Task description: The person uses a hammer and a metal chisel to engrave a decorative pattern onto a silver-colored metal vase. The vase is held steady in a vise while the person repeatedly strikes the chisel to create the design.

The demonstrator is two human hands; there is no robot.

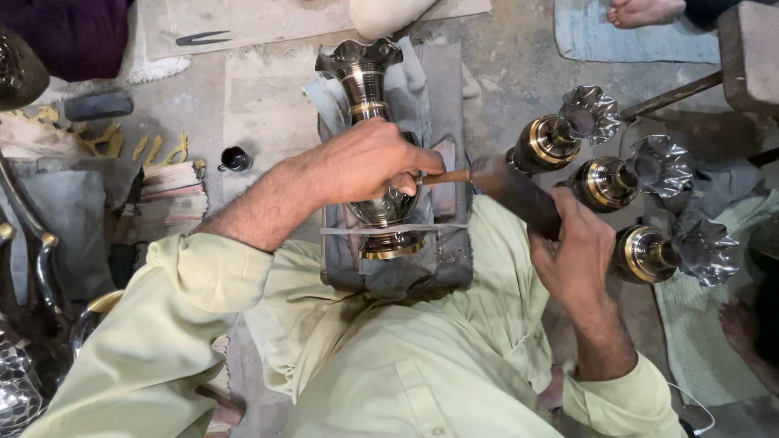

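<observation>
1. The person's pale green sleeves (pixel 162 324) filled the near edge of the view, both forearms reaching forward.
2. The right hand (pixel 572 247) was wrapped tight around the dark wooden handle of a mallet (pixel 507 188), whose slim end pointed toward the left hand.
3. The left hand (pixel 365 162) was curled over the belly of a dark metal vase with brass bands (pixel 369 89), fingers pressed together; whether it also pinched a small tool could not be told.
4. The vase lay on its side on a grey cloth-wrapped pad (pixel 442 259), its foot near the body and its fluted mouth pointing away, between the two hands.
5. Three similar vases (pixel 608 180) lay just beside the right hand, mouths turned outward.
6. The bare concrete floor (pixel 519 65) carried a small dark cup (pixel 235 158), yellow scraps (pixel 150 146) and stacked strips (pixel 170 191) on the left.
7. Farthest off, another person's bare foot (pixel 645 11) rested on a blue mat (pixel 617 40).
</observation>
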